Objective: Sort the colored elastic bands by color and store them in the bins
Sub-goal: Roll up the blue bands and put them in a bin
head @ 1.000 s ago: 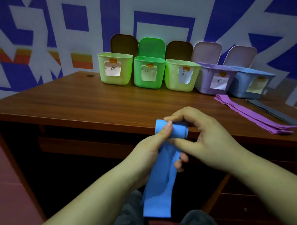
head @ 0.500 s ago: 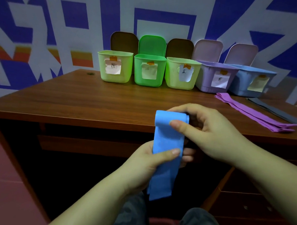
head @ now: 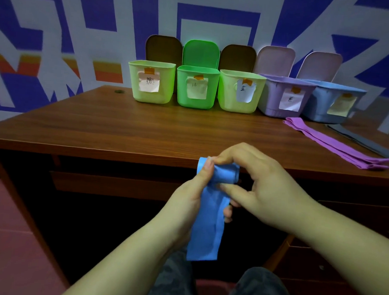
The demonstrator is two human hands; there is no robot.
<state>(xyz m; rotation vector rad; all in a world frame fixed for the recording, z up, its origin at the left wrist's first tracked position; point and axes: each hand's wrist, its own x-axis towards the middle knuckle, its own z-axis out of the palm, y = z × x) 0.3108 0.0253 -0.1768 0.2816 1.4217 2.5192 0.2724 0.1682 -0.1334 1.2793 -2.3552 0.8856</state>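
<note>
— What are the fingers doing?

— The right hand (head: pixel 263 186) curls round the rolled top of the blue band (head: pixel 208 215), thumb under and fingertips on top. The left hand (head: pixel 186 205) pinches the roll's left end, thumb pressed up along it, its other fingers tucked behind the strip.

— And where is the band?

— Just in front of the desk (head: pixel 123 131) edge, above the lap; its smooth, flat tail hangs straight down.

— Materials?

— Wood-grain desk; five glossy plastic bins (head: pixel 196 102) with rounded corners, raised lids and paper labels. A purple band (head: pixel 336 143) lies flat beside the purple bin, a grey one (head: pixel 358 141) just behind it.
</note>
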